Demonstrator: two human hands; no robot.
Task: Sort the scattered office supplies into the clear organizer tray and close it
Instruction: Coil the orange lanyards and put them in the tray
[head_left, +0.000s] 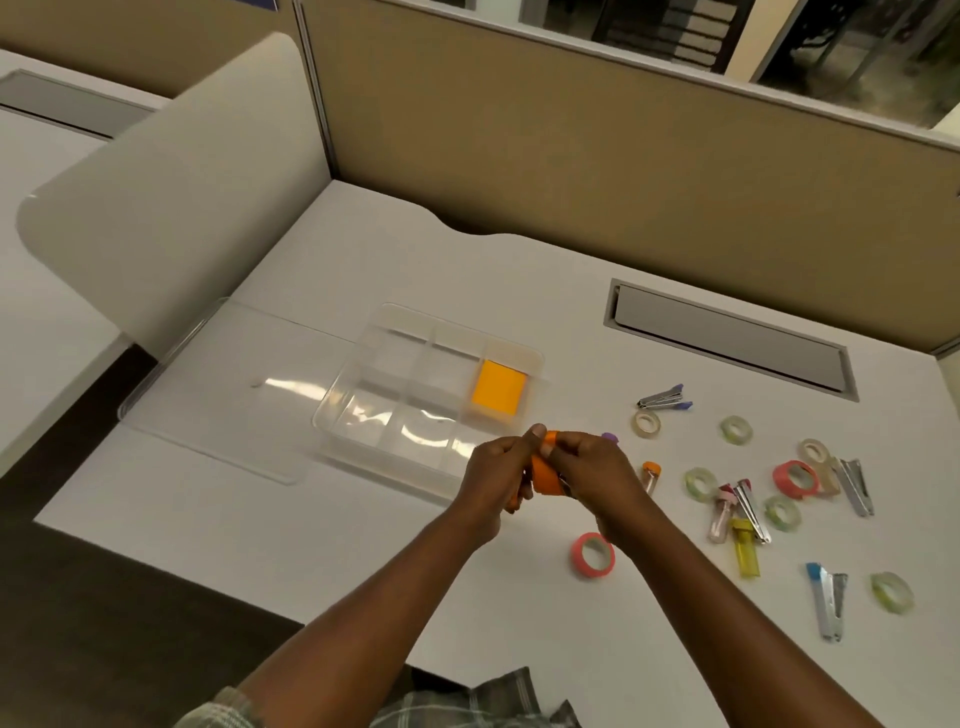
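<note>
Gripping an orange item (546, 475) between them, the left hand (496, 480) and right hand (597, 470) are both curled tight around it, just near of the clear organizer tray (363, 379); can't tell what it is. Tray's open on the worktop (519, 260), orange sticky pad (498, 389) in its far-right compartment. Tape rolls (593, 555) and staple removers (665, 399) are scattered off to the right.

A single head-worn wide-angle view looks forward and steeply down from close above the table (519, 249), whose near edge lies toward 6 o'clock and partition wall (623, 171) toward 12 o'clock.
</note>
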